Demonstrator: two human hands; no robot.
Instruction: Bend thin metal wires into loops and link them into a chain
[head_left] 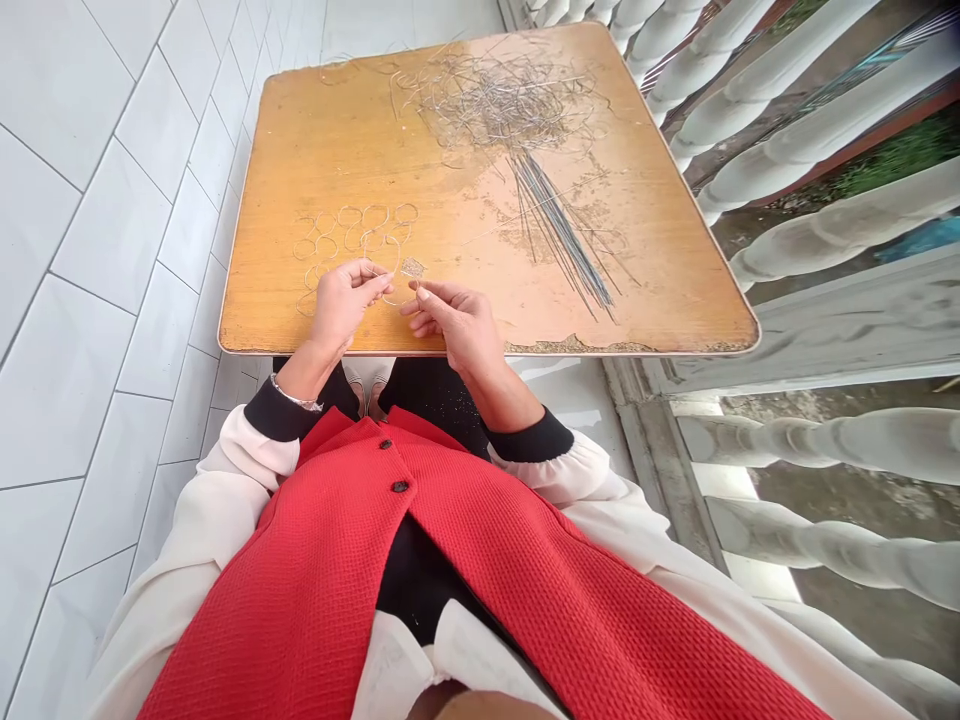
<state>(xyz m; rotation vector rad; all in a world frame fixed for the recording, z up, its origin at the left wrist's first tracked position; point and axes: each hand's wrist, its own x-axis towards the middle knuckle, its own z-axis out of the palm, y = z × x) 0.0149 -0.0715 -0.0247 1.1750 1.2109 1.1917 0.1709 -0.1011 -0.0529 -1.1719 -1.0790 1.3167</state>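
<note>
My left hand (pixel 343 300) is closed in a pinch on a thin wire ring (pixel 400 257) above the near edge of the table. Close to its right, my right hand (pixel 459 318) has thumb and forefinger pressed together by the ring's lower side. Whatever sits in that pinch is too small to make out. Just beyond the fingertips lies a small heap of short silvery pieces (pixel 412 267). Several finished-looking wire rings (pixel 349 216) lie in loose rows past my left hand, some partly hidden by it.
A tangled pile of thin wire (pixel 502 100) covers the far part of the wooden table (pixel 315 130). Straight dark wires (pixel 559 225) lie in a bundle to the right. A tiled wall (pixel 105 240) stands at left, a white balustrade (pixel 795 150) at right.
</note>
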